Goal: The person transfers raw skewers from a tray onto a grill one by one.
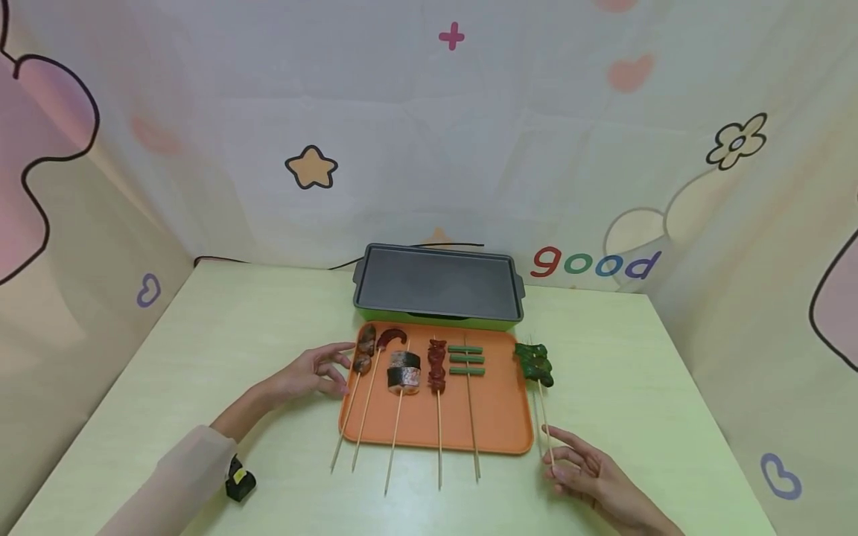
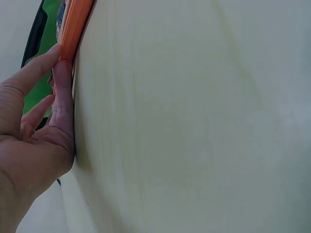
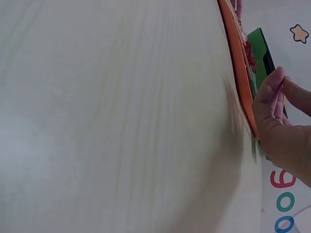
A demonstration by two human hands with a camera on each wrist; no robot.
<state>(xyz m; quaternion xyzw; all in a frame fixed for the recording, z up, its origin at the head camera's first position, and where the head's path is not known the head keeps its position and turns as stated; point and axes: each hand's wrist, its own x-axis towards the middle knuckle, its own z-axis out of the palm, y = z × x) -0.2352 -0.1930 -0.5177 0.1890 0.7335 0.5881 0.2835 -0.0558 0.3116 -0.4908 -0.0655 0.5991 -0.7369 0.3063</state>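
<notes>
My right hand (image 1: 582, 470) pinches the stick of a green leafy vegetable skewer (image 1: 534, 363), whose leaves hang just off the right edge of the orange tray (image 1: 503, 402). In the right wrist view its thumb and fingers (image 3: 272, 92) meet at the tips. My left hand (image 1: 310, 378) holds the tray's left edge, with fingertips at the rim in the left wrist view. On the tray lie a brown skewer with rounded pieces (image 1: 365, 350), a curled red tentacle skewer (image 1: 392, 339), a black-and-white skewer (image 1: 404, 372), a red meat skewer (image 1: 437, 366) and a green bean skewer (image 1: 465, 360).
A dark grill plate (image 1: 439, 281) on a green base stands behind the tray, close to its far edge. A small black object with a yellow mark (image 1: 240, 480) lies beside the left sleeve. Patterned cloth (image 1: 402, 164) walls the table (image 1: 268, 313) at the back and sides.
</notes>
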